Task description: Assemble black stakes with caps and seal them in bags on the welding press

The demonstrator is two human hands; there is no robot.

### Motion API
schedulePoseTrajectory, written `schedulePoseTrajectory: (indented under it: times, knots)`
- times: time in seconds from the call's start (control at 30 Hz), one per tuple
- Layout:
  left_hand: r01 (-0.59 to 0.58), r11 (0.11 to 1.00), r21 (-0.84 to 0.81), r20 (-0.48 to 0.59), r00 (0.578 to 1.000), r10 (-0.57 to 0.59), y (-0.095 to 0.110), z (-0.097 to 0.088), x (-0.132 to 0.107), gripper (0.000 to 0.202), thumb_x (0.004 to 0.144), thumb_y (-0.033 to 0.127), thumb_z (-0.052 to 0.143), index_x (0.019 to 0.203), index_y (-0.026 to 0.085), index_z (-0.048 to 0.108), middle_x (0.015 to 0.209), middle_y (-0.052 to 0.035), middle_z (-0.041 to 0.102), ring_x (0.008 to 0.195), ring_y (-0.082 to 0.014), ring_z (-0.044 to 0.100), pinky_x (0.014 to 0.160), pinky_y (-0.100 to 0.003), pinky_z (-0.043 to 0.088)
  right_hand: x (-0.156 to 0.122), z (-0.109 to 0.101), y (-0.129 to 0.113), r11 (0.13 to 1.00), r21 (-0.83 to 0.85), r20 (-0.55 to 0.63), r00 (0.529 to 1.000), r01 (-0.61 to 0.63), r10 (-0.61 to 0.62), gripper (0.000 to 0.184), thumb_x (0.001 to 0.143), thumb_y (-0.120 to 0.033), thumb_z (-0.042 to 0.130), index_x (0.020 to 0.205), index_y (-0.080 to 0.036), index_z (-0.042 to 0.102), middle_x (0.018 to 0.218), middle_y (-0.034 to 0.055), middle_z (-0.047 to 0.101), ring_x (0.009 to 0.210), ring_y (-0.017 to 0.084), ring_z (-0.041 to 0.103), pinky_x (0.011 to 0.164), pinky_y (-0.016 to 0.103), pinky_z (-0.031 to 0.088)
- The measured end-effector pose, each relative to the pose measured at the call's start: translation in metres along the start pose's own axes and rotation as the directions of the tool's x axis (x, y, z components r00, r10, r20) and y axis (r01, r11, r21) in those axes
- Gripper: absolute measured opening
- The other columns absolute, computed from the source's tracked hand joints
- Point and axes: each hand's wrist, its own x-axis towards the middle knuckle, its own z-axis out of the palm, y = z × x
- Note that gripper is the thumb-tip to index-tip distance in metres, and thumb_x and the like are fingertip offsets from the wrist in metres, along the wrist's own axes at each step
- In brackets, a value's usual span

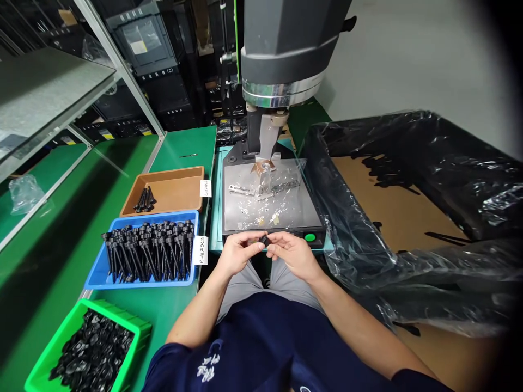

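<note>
A small black plastic part is pinched between the fingertips of both hands, in front of the machine's near edge. My left hand closes on it from the left, thumb and forefinger together. From the other side my right hand grips it the same way. Fingers cover much of the part, so its exact shape cannot be made out. Just beyond the hands lies the machine's metal base plate, with a small fixture under the tapered metal horn. A green button sits right of my right hand.
On the left bench stand a brown tray with several black stemmed parts, a blue bin full of similar ones, and a green bin of small black pieces. At right, a plastic-lined box holds black parts. The machine head overhangs the plate.
</note>
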Motion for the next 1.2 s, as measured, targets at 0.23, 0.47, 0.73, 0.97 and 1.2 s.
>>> schedulePoseTrajectory:
  times: [0.23,0.47,0.73,0.97,1.2]
  knots:
    - [0.004,1.0,-0.009,0.063,0.998,-0.003,0.006,-0.005,0.005,0.03,0.068,0.031,0.084,0.094,0.018,0.077,0.093,-0.007,0.076,0.086,-0.02,0.068,0.083,-0.034,0.053,-0.003,0.0,-0.001,0.998,-0.053,-0.032,0.999,0.015,-0.017,0.035,0.075,-0.045,0.076,0.097,-0.019,0.068,0.074,0.004,0.069,0.064,0.018,0.066,0.052,0.029,0.052]
    - [0.069,0.99,-0.12,0.065,0.996,-0.061,0.001,-0.001,0.012,0.03,0.059,0.027,0.089,0.085,0.018,0.077,0.09,-0.0051,0.074,0.084,-0.0187,0.067,0.082,-0.034,0.052,-0.001,-0.002,0.0,1.0,-0.004,-0.002,1.0,0.0,0.0,0.033,0.074,-0.045,0.078,0.092,-0.019,0.067,0.077,0.0041,0.069,0.06,0.016,0.064,0.05,0.029,0.051]
    - [0.091,0.985,-0.144,0.079,0.994,-0.08,-0.006,0.0,0.02,0.032,0.056,0.027,0.091,0.082,0.017,0.076,0.09,-0.0049,0.071,0.082,-0.0166,0.065,0.081,-0.033,0.051,-0.003,-0.003,0.01,0.996,-0.078,-0.055,0.997,0.045,-0.05,0.029,0.078,-0.043,0.074,0.094,-0.02,0.067,0.072,0.0029,0.067,0.065,0.018,0.064,0.055,0.031,0.053]
    - [0.118,0.975,-0.19,0.062,0.992,-0.108,-0.019,0.009,0.023,0.04,0.061,0.031,0.088,0.096,0.016,0.074,0.087,-0.006,0.073,0.08,-0.0163,0.066,0.081,-0.034,0.052,-0.001,-0.007,0.012,0.999,0.045,-0.044,0.999,0.0,0.002,0.048,0.079,-0.045,0.072,0.121,-0.023,0.062,0.086,0.0031,0.063,0.064,0.015,0.063,0.054,0.03,0.053]
    - [-0.081,0.994,0.079,-0.541,0.834,0.111,-0.025,-0.019,0.066,0.042,0.074,0.033,0.078,0.11,0.015,0.066,0.115,-0.0134,0.068,0.108,-0.0229,0.063,0.099,-0.038,0.046,0.003,-0.041,0.013,0.995,0.013,-0.205,0.975,0.094,-0.09,0.041,0.081,-0.044,0.072,0.114,-0.02,0.066,0.081,0.0033,0.067,0.07,0.016,0.063,0.07,0.033,0.053]
